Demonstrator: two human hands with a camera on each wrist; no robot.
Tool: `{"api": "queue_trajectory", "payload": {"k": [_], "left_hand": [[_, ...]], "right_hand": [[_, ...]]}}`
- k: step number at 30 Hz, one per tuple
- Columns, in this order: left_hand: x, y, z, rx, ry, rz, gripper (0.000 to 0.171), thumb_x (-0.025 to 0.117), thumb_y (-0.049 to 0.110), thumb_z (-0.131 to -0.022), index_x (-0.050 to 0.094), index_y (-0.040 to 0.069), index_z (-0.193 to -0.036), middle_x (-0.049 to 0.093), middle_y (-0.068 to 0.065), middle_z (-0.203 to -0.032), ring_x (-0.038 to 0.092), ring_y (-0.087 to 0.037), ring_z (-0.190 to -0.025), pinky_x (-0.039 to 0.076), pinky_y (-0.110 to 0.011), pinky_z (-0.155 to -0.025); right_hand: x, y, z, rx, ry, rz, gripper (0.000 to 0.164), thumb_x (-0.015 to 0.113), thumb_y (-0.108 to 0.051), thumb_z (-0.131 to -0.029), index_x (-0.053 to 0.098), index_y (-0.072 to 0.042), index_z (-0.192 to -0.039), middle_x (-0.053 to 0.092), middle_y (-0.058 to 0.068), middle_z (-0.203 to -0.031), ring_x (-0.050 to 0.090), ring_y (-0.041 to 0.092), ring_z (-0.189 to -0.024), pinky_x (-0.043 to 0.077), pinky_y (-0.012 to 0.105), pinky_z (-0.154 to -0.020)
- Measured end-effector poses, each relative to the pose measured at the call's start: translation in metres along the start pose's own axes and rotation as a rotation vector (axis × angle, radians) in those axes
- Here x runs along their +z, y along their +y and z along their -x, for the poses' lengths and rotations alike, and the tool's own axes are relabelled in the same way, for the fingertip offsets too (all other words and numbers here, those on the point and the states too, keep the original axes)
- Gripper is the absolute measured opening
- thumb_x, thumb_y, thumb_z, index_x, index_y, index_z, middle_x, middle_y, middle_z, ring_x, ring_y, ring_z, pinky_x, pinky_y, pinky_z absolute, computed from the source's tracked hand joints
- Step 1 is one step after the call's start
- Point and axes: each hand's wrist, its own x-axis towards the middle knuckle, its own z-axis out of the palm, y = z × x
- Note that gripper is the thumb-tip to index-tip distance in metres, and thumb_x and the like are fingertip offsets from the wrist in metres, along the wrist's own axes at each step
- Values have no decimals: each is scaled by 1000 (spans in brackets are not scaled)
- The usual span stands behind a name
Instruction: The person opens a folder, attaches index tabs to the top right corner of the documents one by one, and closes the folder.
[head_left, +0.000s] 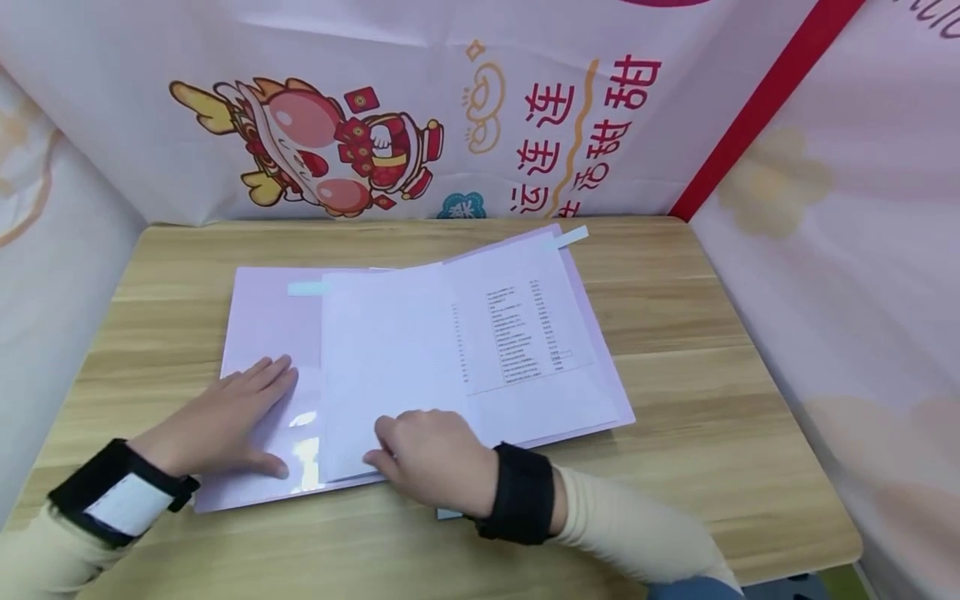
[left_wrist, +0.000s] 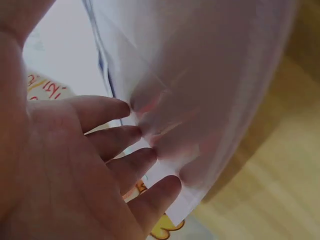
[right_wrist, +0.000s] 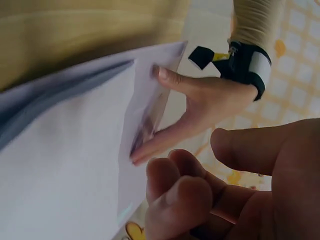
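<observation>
A lilac folder (head_left: pixel 270 317) with clear sleeves lies spread on the table. White sheets are inside it, and its right page (head_left: pixel 525 350) carries a printed list. My left hand (head_left: pixel 232 417) rests flat on the left cover, fingers straight. In the left wrist view its fingertips (left_wrist: pixel 155 155) touch the glossy sleeve. Over the lower edge of the middle page is my right hand (head_left: pixel 435 458). In the right wrist view the right hand (right_wrist: pixel 235 185) has loosely bent fingers, the thumb apart from them, with nothing seen between.
Pale blue tabs stick out at the left page's top (head_left: pixel 307 288) and the right page's top corner (head_left: pixel 572 237). A pale blue strip (head_left: pixel 450 514) shows below the right hand. Printed cloth (head_left: pixel 420 50) stands behind the wooden table (head_left: pixel 697 400) and along its sides.
</observation>
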Motion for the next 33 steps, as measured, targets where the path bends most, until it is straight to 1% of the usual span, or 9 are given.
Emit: {"api": "queue_trajectory", "payload": {"k": [6, 11, 13, 16, 21, 24, 27, 33], "left_hand": [[23, -5, 2, -35, -24, 33, 135, 87, 67, -54, 36, -14, -149, 27, -37, -157, 28, -57, -142, 27, -74, -108], [33, -5, 3, -48, -27, 51, 137, 91, 60, -52, 31, -15, -151, 24, -38, -157, 25, -57, -143, 28, -76, -105], [35, -5, 3, -46, -25, 59, 138, 92, 57, -53, 29, -15, -151, 23, -38, -157, 24, -57, -143, 28, -76, -105], [35, -5, 1, -45, -24, 82, 138, 93, 54, -53, 27, -15, -152, 21, -38, -158, 21, -56, -145, 26, -76, -105], [33, -3, 0, -45, -28, 105, 137, 93, 52, -54, 25, -15, -153, 18, -38, -159, 18, -56, -146, 24, -76, -106], [32, -2, -1, -44, -27, 106, 137, 93, 51, -55, 24, -15, -153, 18, -38, -159, 17, -56, -146, 24, -77, -106], [32, -1, -1, -45, -30, 112, 136, 93, 50, -56, 25, -15, -153, 18, -38, -159, 17, -56, -146, 23, -76, -106], [33, -2, -1, -45, -31, 112, 136, 93, 50, -56, 24, -15, -153, 17, -38, -159, 16, -55, -147, 24, -76, -106]], "right_hand": [[29, -22, -18, 12, -64, 137, 30, 62, -43, -100, 64, -19, -83, 55, -9, -63, 51, 4, -53, 40, 23, -43], [48, -38, -35, 56, -120, 212, 31, 60, -49, -100, 69, -22, -87, 60, -10, -66, 52, 4, -52, 43, 23, -44], [56, -43, -43, 73, -137, 239, 32, 59, -50, -100, 71, -23, -87, 62, -10, -66, 52, 4, -52, 45, 24, -44], [69, -47, -54, 114, -157, 277, 36, 60, -55, -98, 72, -24, -83, 61, -10, -64, 51, 4, -51, 46, 24, -45], [85, -50, -66, 185, -176, 305, 44, 60, -63, -95, 69, -26, -74, 55, -11, -58, 45, 3, -48, 43, 23, -43], [88, -52, -68, 205, -176, 317, 45, 60, -65, -93, 67, -26, -73, 54, -11, -57, 44, 3, -46, 42, 23, -42], [89, -53, -69, 222, -176, 335, 45, 60, -65, -93, 67, -26, -71, 55, -11, -57, 45, 4, -47, 42, 24, -41], [89, -57, -70, 255, -207, 343, 44, 60, -60, -96, 65, -24, -71, 58, -10, -61, 49, 5, -50, 44, 25, -43]]}}
